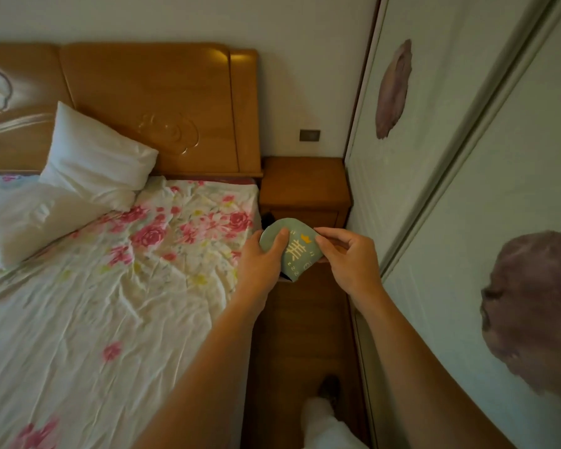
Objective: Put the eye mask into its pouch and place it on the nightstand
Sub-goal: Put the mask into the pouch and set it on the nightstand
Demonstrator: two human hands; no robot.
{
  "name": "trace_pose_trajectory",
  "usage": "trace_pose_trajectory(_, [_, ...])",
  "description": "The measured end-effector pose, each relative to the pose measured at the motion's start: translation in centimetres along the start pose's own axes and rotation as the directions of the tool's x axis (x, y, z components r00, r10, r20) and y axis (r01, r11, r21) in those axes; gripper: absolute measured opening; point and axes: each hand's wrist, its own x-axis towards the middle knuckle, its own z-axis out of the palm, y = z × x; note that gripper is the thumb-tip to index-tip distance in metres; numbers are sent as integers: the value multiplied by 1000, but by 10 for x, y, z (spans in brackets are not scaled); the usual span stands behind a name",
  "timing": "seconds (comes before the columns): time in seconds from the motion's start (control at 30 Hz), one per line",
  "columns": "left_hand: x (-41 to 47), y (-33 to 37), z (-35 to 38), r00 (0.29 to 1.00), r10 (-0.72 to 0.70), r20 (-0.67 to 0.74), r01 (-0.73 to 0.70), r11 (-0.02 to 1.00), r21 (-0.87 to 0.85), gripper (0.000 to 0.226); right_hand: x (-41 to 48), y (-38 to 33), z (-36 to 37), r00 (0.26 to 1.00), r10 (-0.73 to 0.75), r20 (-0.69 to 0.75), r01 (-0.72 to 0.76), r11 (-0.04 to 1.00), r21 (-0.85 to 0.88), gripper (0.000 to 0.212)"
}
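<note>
Both hands closed on mask (292,246): left hand (262,264) grips its left end, right hand (347,257) pinches its right edge. Mask is held folded in air, in front of nightstand (305,183), beside bed (110,270).

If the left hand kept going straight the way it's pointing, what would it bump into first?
Probably the nightstand. The left hand, gripping the green pouch, points up and away toward its front, past the bed's corner. Depth is hard to judge here.
</note>
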Motion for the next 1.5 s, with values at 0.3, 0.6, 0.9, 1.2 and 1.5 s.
trace_pose_trajectory(0.3, [137, 57, 41, 996, 21, -84, -23, 999, -23, 16, 180, 7, 9, 993, -43, 107, 36, 997, 61, 20])
trace_pose_trajectory(0.6, [241, 58, 55, 992, -51, -116, 52, 999, 4, 36, 284, 36, 31, 984, -18, 175, 18, 1000, 4, 21])
trace_pose_trajectory(0.9, [412, 81, 78, 1000, -9, 0, 9, 998, -61, 33, 438, 44, 47, 993, -24, 118, 37, 993, -111, 21])
trace_pose_trajectory(1.2, [556, 119, 75, 997, -33, 71, 35, 999, -36, 25, 566, 27, 87, 999, -31, 27, 36, 983, -181, 21])
trace_pose_trajectory(1.5, [659, 97, 120, 992, -89, 90, 82, 993, 83, 24, 661, 85, 84, 993, 108, 36, -100, 977, -189, 21])
